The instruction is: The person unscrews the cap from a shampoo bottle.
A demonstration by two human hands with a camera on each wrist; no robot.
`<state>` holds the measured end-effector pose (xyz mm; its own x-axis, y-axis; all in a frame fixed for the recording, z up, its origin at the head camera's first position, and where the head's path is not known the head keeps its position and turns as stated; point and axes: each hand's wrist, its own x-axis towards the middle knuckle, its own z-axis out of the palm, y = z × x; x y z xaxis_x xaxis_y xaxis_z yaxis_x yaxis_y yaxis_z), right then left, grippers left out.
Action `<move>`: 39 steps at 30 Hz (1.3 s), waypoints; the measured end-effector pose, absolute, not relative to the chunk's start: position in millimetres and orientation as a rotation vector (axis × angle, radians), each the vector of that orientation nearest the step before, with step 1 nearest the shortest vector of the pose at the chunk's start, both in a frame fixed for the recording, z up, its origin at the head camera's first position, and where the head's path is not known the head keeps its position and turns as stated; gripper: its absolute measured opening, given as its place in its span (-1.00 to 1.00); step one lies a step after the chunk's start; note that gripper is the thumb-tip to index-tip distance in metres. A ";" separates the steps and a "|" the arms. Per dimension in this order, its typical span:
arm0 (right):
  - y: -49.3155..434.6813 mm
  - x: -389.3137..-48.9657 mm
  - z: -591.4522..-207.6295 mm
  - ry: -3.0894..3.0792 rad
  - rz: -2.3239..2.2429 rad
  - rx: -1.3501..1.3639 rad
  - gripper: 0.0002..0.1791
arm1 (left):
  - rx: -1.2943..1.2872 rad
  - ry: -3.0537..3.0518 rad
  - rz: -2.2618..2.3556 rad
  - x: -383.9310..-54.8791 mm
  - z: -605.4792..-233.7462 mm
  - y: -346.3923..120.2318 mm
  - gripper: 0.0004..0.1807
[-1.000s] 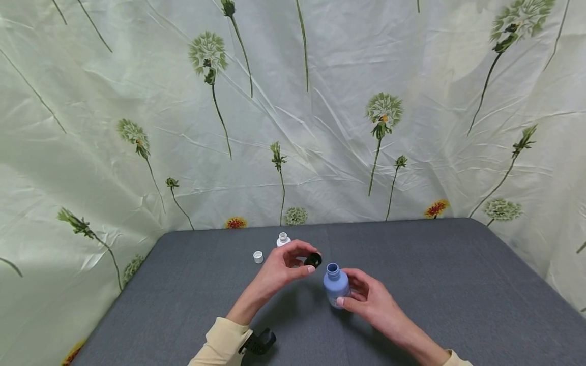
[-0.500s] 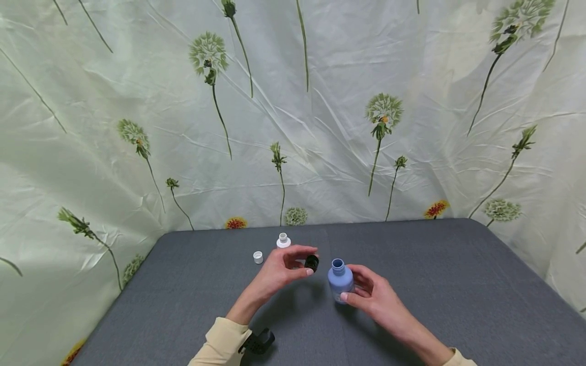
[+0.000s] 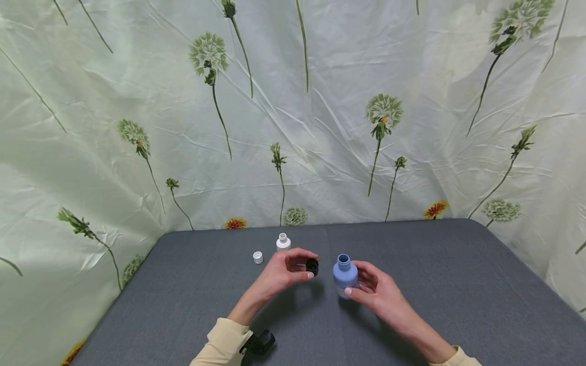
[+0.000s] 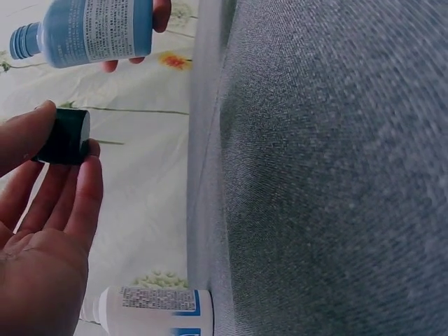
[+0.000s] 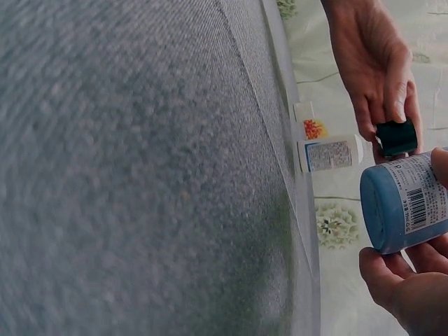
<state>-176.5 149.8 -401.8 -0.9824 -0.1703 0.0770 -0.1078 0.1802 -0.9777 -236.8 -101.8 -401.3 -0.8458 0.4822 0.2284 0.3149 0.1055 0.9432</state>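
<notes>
My left hand [image 3: 285,272] pinches a black screw cap [image 3: 312,267] between thumb and fingers, its hollow side visible in the head view. The cap [image 4: 66,136] looks dark green-black in the left wrist view. My right hand [image 3: 381,292] grips a blue bottle [image 3: 345,276] around its body, upright with its threaded mouth uncovered. In the right wrist view the blue bottle [image 5: 406,199] hangs above the table, its base off the cloth. Printed labels with small text and a barcode cover its side. Cap and bottle are apart, the cap to the left of the neck.
Behind my left hand stands an uncapped white bottle [image 3: 283,242], partly hidden in the head view. A small white cap [image 3: 258,257] lies to its left on the grey table [image 3: 435,284]. A flower-printed cloth [image 3: 329,127] hangs behind the table.
My right hand has moved the blue bottle up and to the right, away from the black cap. My left hand has sunk slightly with the cap, whose opening has turned a little.
</notes>
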 end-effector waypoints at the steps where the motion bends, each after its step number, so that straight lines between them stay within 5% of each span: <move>1: 150.7 -176.7 -402.1 2.369 -1.971 -0.288 -0.36 | 0.804 2.223 1.844 -236.8 -401.7 -102.0 -0.59; 39: 171.8 -188.0 -401.3 2.503 -1.937 -0.294 -0.35 | 0.859 2.249 1.662 -246.7 -407.9 -96.5 -0.60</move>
